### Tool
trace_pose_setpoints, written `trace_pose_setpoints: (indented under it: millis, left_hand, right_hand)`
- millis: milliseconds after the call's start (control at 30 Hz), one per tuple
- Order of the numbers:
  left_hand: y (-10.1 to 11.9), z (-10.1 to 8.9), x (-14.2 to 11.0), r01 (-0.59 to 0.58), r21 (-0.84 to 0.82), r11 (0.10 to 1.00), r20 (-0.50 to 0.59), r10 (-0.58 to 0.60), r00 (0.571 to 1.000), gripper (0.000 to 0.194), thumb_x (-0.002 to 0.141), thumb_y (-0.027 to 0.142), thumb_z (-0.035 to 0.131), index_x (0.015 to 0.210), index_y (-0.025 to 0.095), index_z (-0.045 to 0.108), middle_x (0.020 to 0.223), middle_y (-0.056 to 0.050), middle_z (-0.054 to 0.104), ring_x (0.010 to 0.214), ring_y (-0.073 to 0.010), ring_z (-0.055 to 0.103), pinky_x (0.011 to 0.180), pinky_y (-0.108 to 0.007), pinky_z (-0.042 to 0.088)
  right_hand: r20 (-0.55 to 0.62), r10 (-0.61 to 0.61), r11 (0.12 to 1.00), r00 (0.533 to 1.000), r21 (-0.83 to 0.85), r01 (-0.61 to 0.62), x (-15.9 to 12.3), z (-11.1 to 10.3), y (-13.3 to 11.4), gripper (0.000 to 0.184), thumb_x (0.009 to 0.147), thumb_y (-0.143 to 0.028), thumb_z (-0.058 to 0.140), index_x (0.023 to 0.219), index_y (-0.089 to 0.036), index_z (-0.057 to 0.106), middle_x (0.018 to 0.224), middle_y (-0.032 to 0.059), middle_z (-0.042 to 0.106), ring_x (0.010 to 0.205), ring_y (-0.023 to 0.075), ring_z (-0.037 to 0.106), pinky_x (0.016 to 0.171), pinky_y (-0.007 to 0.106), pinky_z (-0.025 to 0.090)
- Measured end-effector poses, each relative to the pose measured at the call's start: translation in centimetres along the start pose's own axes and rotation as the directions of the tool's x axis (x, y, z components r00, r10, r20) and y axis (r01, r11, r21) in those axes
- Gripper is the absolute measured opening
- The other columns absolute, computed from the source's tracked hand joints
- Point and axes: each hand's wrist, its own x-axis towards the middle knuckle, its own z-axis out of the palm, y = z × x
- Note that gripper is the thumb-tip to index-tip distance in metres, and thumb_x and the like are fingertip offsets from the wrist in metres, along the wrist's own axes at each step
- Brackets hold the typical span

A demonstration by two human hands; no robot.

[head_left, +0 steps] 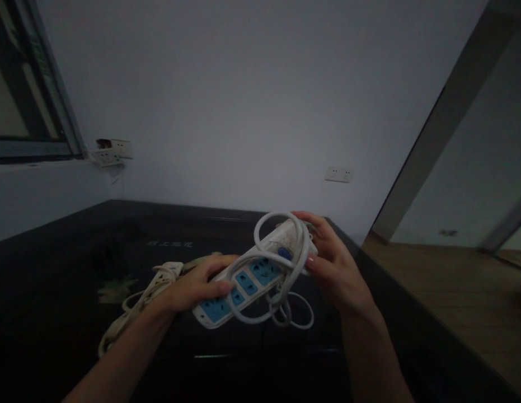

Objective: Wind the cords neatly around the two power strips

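Note:
A white power strip [245, 284] with blue socket panels is held up at a slant above the dark tabletop. Its white cord [300, 246] loops across the right end and hangs below in coils. My left hand [203, 282] grips the strip's left part, thumb on the top face. At the upper right end, my right hand [329, 257] is closed around the strip's end, its thumb close to the looped cord. A second power strip [168, 272], white with a cord bundled about it, lies on the table and is partly hidden behind my left forearm.
The glossy black table [134, 224] reaches back to a pale wall [226, 112]. A double wall socket [338, 174] is set above its far edge. Loose sockets [109, 155] hang near the window [29, 84] at left. Wooden floor [445, 291] shows on the right.

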Motion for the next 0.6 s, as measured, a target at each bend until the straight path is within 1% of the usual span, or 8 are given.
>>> trace_pose_setpoints:
  millis: [67, 100, 200, 267, 333, 400, 467, 600]
  left_hand:
    - [0.1, 0.1, 0.0, 0.039, -0.030, 0.999, 0.024, -0.038, 0.999, 0.063, 0.074, 0.064, 0.060, 0.113, 0.014, 0.066, 0.096, -0.008, 0.067, 0.084, -0.0211, 0.060, 0.070, -0.026, 0.050]
    - [0.2, 0.2, 0.0, 0.062, -0.035, 0.997, 0.032, -0.061, 0.998, 0.063, 0.074, 0.063, 0.061, 0.114, 0.014, 0.065, 0.097, -0.008, 0.067, 0.086, -0.0214, 0.060, 0.070, -0.027, 0.050]
    - [0.6, 0.4, 0.0, 0.117, -0.024, 0.993, 0.074, -0.115, 0.991, 0.059, 0.073, 0.060, 0.064, 0.115, 0.017, 0.065, 0.097, -0.006, 0.067, 0.086, -0.0207, 0.061, 0.070, -0.026, 0.051]
    - [0.8, 0.5, 0.0, 0.130, -0.023, 0.991, 0.101, -0.127, 0.987, 0.057, 0.073, 0.059, 0.064, 0.112, 0.018, 0.066, 0.095, -0.006, 0.067, 0.083, -0.0196, 0.061, 0.068, -0.025, 0.051]
    - [1.0, 0.6, 0.0, 0.130, -0.031, 0.991, 0.109, -0.126, 0.986, 0.056, 0.072, 0.058, 0.065, 0.109, 0.017, 0.067, 0.094, -0.006, 0.067, 0.081, -0.0191, 0.060, 0.066, -0.025, 0.050]
    - [1.1, 0.8, 0.1, 0.114, -0.050, 0.992, 0.085, -0.110, 0.990, 0.056, 0.071, 0.059, 0.066, 0.106, 0.016, 0.068, 0.092, -0.007, 0.067, 0.080, -0.0189, 0.060, 0.066, -0.025, 0.050]
    - [1.0, 1.0, 0.2, 0.077, -0.067, 0.995, 0.047, -0.074, 0.996, 0.056, 0.070, 0.060, 0.066, 0.102, 0.014, 0.070, 0.087, -0.006, 0.066, 0.077, -0.0184, 0.058, 0.064, -0.024, 0.048]
    - [0.8, 1.5, 0.7, -0.004, -0.113, 0.994, -0.010, 0.003, 1.000, 0.060, 0.069, 0.064, 0.063, 0.095, 0.010, 0.071, 0.081, -0.007, 0.065, 0.073, -0.0183, 0.056, 0.063, -0.025, 0.045]
  right_hand:
    - [0.030, 0.015, 0.999, 0.999, 0.033, -0.016, -0.1, -0.1, 0.1, 0.056, 0.073, -0.038, 0.075, 0.124, -0.030, 0.054, 0.116, 0.0049, 0.062, 0.095, 0.0201, 0.062, 0.075, 0.030, 0.053]
    - [0.026, 0.025, 0.999, 0.999, 0.031, -0.026, -0.1, -0.2, 0.1, 0.056, 0.072, -0.038, 0.075, 0.124, -0.030, 0.054, 0.116, 0.0050, 0.062, 0.095, 0.0201, 0.063, 0.074, 0.029, 0.053]
    - [0.003, 0.091, 0.996, 0.996, 0.004, -0.091, -0.1, -0.3, 0.1, 0.052, 0.073, -0.031, 0.075, 0.121, -0.031, 0.055, 0.110, 0.0039, 0.065, 0.089, 0.0187, 0.065, 0.069, 0.027, 0.053]
    - [0.032, 0.159, 0.987, 0.987, 0.000, -0.159, -0.2, -0.3, 0.0, 0.054, 0.070, -0.026, 0.077, 0.119, -0.030, 0.056, 0.104, 0.0032, 0.068, 0.084, 0.0186, 0.067, 0.068, 0.028, 0.053]
    - [0.055, 0.197, 0.980, 0.979, 0.021, -0.199, -0.1, -0.1, -0.1, 0.058, 0.066, -0.022, 0.079, 0.119, -0.030, 0.056, 0.100, 0.0026, 0.070, 0.081, 0.0195, 0.068, 0.068, 0.030, 0.054]
    - [0.043, 0.192, 0.978, 0.980, 0.070, -0.195, -0.1, 0.0, -0.2, 0.062, 0.063, -0.021, 0.079, 0.119, -0.031, 0.055, 0.099, 0.0024, 0.071, 0.081, 0.0212, 0.069, 0.069, 0.032, 0.055]
    - [0.001, 0.154, 0.979, 0.988, 0.139, -0.153, 0.1, 0.3, -0.2, 0.063, 0.060, -0.025, 0.080, 0.118, -0.031, 0.055, 0.099, 0.0029, 0.071, 0.084, 0.0236, 0.070, 0.070, 0.035, 0.056]
    - [-0.114, 0.114, 0.969, 0.987, 0.231, -0.085, 0.4, 1.2, 0.2, 0.072, 0.053, -0.041, 0.084, 0.119, -0.030, 0.055, 0.095, 0.0055, 0.072, 0.089, 0.0282, 0.069, 0.076, 0.041, 0.056]
